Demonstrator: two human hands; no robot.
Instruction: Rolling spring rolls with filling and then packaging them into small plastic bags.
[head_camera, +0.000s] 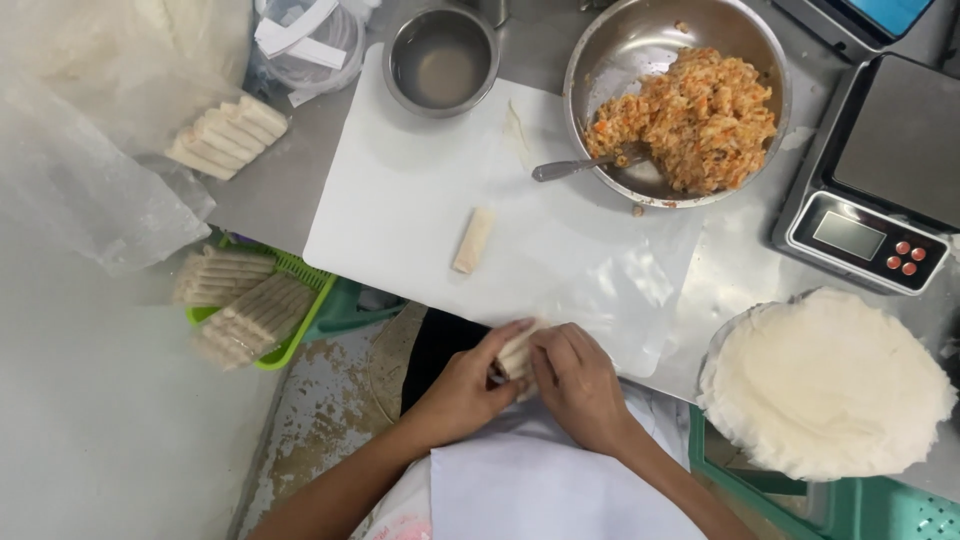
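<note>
Both my hands meet at the near edge of a white cutting board (400, 210). My left hand (468, 382) and my right hand (577, 385) close around a pale wrapper roll (515, 352), mostly hidden by the fingers. One finished roll (473, 240) lies alone in the middle of the board. Beyond it stands a large steel bowl (640, 40) with orange and white filling (695, 120) and a spoon (580, 166) in it. A stack of round wrappers (825, 380) sits to my right.
A small steel bowl of liquid (441, 60) stands at the board's far edge. A digital scale (875, 170) is at far right. Several finished rolls (228, 135) lie on plastic at left, more in a green basket (245, 305). A green crate (860, 505) is below right.
</note>
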